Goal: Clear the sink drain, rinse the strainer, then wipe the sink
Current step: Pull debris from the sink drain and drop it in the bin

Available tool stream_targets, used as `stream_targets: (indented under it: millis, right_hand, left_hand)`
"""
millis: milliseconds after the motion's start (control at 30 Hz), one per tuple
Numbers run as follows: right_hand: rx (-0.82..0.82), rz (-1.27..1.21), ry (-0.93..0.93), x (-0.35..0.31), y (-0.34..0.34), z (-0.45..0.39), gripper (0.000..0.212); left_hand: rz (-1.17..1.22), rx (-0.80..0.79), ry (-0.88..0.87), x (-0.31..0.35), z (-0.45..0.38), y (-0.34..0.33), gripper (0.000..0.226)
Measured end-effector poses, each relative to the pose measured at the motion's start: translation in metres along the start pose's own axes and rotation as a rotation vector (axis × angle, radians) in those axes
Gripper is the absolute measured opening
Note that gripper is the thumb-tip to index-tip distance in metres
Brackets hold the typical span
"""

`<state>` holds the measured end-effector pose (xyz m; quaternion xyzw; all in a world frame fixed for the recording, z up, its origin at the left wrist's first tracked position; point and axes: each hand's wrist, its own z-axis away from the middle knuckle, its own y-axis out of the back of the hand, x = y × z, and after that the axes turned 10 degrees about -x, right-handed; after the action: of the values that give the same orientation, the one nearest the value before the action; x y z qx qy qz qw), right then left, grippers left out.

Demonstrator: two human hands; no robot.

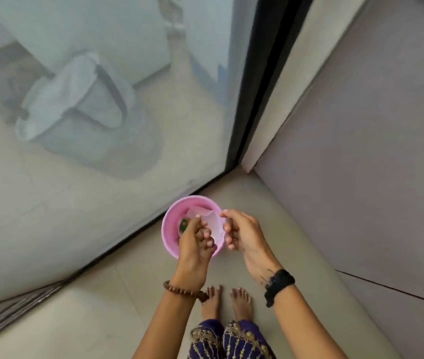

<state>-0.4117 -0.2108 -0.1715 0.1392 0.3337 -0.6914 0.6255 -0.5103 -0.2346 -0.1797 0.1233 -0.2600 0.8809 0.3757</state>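
Note:
A small pink bin (169,239) stands on the floor by the glass door. Inside it lies a pale, thin sheet (212,224), and something green (184,224) shows beneath. Both my hands hover over the bin's mouth. My left hand (194,244), with a bead bracelet on its wrist, has curled fingers and its thumb pinches the sheet's left edge. My right hand (242,234), with a black band on the wrist, pinches the sheet's right edge near the rim. No sink or strainer is in view.
A frosted glass door (102,112) with a black frame (254,81) runs along the left, and a grey bucket shows blurred behind it. A grey wall panel (361,151) closes the right side. My bare feet (227,301) stand on beige floor tiles just behind the bin.

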Motion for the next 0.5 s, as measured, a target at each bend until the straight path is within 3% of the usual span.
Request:
stream_targets:
  millis: [233,367,500]
  right_hand:
    - [0.01,-0.191,0.323,-0.174,0.017,0.2,0.02]
    - [0.069,-0.259,0.558,-0.225,0.052,0.281,0.021]
    - [0.206,-0.258,0.677,-0.254,0.114,0.326,0.019]
  left_hand:
    - [-0.055,-0.519,0.063,0.062,0.187,-0.176,0.031]
    - [-0.224,-0.776,0.047,0.059,0.247,-0.249,0.033]
    - [-0.488,-0.912,0.061,0.029,0.267,-0.321,0.034]
